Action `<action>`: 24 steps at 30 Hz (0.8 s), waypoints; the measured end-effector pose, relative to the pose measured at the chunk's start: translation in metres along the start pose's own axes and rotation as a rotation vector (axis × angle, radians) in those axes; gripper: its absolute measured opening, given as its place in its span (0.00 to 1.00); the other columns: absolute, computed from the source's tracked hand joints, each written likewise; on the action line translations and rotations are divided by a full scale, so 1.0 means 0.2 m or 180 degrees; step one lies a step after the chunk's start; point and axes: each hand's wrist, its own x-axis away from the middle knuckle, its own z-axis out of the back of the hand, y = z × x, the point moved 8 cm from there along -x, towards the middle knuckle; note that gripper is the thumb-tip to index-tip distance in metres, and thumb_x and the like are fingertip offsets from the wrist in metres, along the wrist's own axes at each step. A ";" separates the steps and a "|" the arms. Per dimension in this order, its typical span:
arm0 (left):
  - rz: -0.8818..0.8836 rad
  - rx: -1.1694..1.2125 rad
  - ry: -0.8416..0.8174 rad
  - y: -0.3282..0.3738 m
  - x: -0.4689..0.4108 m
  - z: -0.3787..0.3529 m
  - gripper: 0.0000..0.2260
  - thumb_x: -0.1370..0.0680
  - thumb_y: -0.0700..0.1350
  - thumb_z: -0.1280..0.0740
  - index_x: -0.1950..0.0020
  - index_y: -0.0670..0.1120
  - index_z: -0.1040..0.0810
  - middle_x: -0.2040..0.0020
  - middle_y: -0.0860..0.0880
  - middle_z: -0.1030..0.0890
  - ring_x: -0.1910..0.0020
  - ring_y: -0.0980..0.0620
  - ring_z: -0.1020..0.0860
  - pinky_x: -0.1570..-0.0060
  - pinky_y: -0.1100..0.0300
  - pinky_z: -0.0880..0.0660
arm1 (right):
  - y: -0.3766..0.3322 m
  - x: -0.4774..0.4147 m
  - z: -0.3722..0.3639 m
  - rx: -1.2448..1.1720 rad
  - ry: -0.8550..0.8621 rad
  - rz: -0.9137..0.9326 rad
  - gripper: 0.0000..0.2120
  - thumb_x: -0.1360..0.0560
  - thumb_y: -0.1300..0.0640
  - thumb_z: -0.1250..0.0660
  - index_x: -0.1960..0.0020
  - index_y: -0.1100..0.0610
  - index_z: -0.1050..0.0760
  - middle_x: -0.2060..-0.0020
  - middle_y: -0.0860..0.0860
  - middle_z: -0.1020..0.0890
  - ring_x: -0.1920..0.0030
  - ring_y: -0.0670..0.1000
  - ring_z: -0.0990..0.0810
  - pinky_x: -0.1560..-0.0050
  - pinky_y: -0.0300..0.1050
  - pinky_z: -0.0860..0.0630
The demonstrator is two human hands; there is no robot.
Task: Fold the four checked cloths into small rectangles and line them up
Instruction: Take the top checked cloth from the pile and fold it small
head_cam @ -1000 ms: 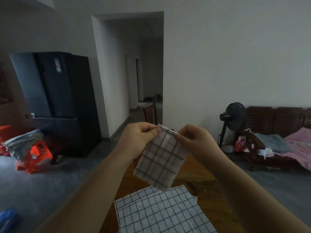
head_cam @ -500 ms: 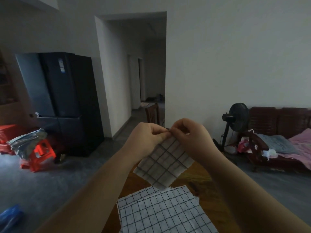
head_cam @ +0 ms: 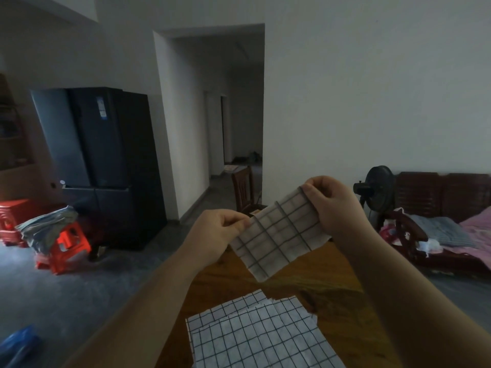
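I hold a small folded checked cloth (head_cam: 280, 236) in the air above the wooden table (head_cam: 305, 281). My left hand (head_cam: 216, 235) pinches its left edge. My right hand (head_cam: 333, 208) pinches its upper right corner, higher than the left. The cloth is stretched between them, tilted up to the right. Below, near the table's front, lies a stack of unfolded checked cloths (head_cam: 263, 334), spread flat and overlapping; how many I cannot tell.
A wooden chair (head_cam: 243, 188) stands beyond the table's far end. A dark fridge (head_cam: 106, 160) is at the left, red stools (head_cam: 67, 247) on the floor beside it. A fan (head_cam: 377, 189) and a wooden bench with bedding (head_cam: 446, 221) are at the right.
My hands, close together at the cloth's top edge before, have drawn apart. The right hand rose and moved right, so the cloth now spreads wider and slants instead of hanging down.
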 end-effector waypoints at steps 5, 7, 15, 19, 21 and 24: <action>-0.0012 -0.0062 0.0170 -0.03 0.00 0.08 0.05 0.19 0.51 0.33 0.51 0.62 0.19 0.53 0.59 0.17 0.54 0.63 0.20 0.57 0.68 0.28 | 0.01 -0.01 0.04 -0.0062 0.0146 -0.0066 0.09 0.18 0.50 0.37 0.50 0.53 0.21 0.57 0.48 0.20 0.56 0.47 0.24 0.60 0.43 0.28; -0.0057 -0.0090 0.0276 -0.04 -0.01 0.13 0.06 0.19 0.50 0.33 0.51 0.61 0.19 0.53 0.58 0.16 0.52 0.61 0.19 0.52 0.63 0.26 | 0.01 -0.02 0.05 -0.0072 0.0161 -0.0080 0.10 0.18 0.50 0.38 0.51 0.53 0.21 0.57 0.49 0.21 0.56 0.48 0.24 0.57 0.46 0.26; -0.0213 -0.0376 0.0143 0.00 -0.04 0.15 0.07 0.18 0.47 0.34 0.42 0.57 0.21 0.47 0.60 0.20 0.46 0.64 0.24 0.45 0.63 0.28 | -0.02 0.00 -0.04 0.0002 -0.0078 0.0017 0.08 0.18 0.50 0.37 0.52 0.50 0.22 0.58 0.48 0.21 0.56 0.48 0.23 0.58 0.45 0.25; -0.0585 -0.0185 -0.0014 0.14 -0.05 0.07 0.11 0.19 0.48 0.33 0.37 0.56 0.22 0.43 0.61 0.20 0.43 0.64 0.23 0.45 0.66 0.27 | -0.03 0.02 -0.13 0.0196 -0.0484 0.0127 0.08 0.19 0.50 0.36 0.54 0.50 0.21 0.59 0.48 0.19 0.57 0.48 0.21 0.60 0.41 0.26; -0.0641 -0.0108 -0.0153 0.20 -0.06 0.01 0.10 0.19 0.50 0.33 0.38 0.58 0.22 0.45 0.62 0.19 0.44 0.66 0.22 0.45 0.65 0.26 | -0.04 0.03 -0.15 0.0219 -0.0595 0.0183 0.07 0.19 0.50 0.36 0.54 0.50 0.21 0.59 0.48 0.18 0.58 0.48 0.20 0.60 0.41 0.25; -0.0741 -0.0144 -0.0163 0.27 -0.09 -0.05 0.05 0.20 0.53 0.32 0.45 0.60 0.19 0.51 0.61 0.16 0.51 0.68 0.20 0.48 0.64 0.24 | -0.05 0.04 -0.16 0.0201 -0.0597 0.0246 0.05 0.20 0.51 0.35 0.53 0.49 0.22 0.59 0.47 0.18 0.58 0.47 0.20 0.60 0.39 0.26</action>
